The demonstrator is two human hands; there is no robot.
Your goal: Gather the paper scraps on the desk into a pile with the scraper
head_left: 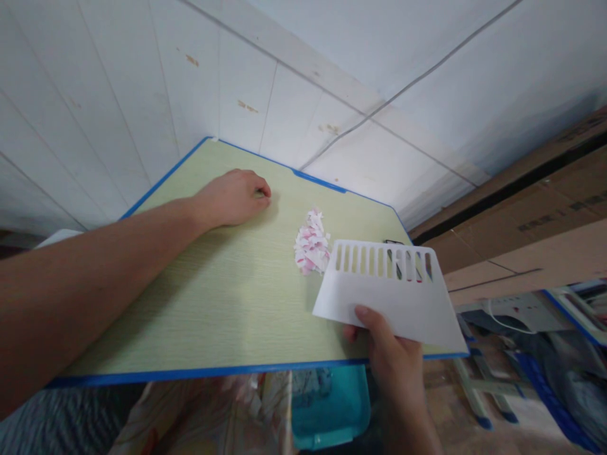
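My left hand (241, 194) is curled into a loose fist above the left part of a pale green tabletop (227, 303) with a blue edge. Whatever its fingers may hold is hidden. Right of it lies a small heap of torn white and pink paper scraps (312, 245). My right hand (389, 344) grips a flat white slotted panel (389, 300) at its near edge, thumb on top and fingers beneath. The panel is held at the table's right side, its row of slots facing away from me and its left corner close to the scraps.
Behind the tabletop rises a white wall (246, 82) with a grey cable (417, 79). Cardboard boxes (545, 208) stand at the right. Below the front edge is a turquoise plastic bin (341, 404). Some dark thin items show behind the panel's slots.
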